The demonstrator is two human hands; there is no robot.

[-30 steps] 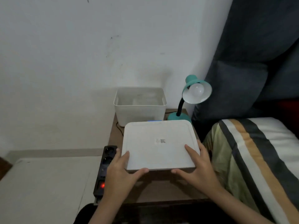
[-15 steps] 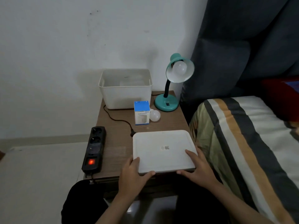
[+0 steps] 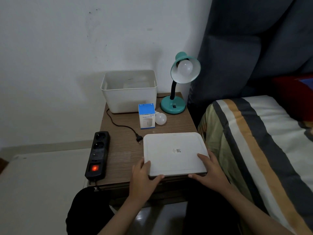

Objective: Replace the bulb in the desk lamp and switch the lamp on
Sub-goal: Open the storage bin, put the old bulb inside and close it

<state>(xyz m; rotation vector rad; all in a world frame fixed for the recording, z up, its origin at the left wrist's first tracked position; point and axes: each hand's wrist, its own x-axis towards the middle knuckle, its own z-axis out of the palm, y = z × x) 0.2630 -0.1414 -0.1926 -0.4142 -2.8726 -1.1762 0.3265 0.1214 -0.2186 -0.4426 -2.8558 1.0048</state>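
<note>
Lamp (image 3: 183,78) stands at the table's (image 3: 122,150) back-right corner, plug (image 3: 139,139) loose.

2 bare forearms (image 3: 245,206), no sleeves, dark trousers (image 3: 88,211)

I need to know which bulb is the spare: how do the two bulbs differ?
The bulb in the lamp is screwed into the teal shade, raised above the table; the loose bulb lies on its side on the wooden table. The bulb in the lamp shows only its globe; the loose bulb's neck shows too. Both are white, round and unlit.
</note>
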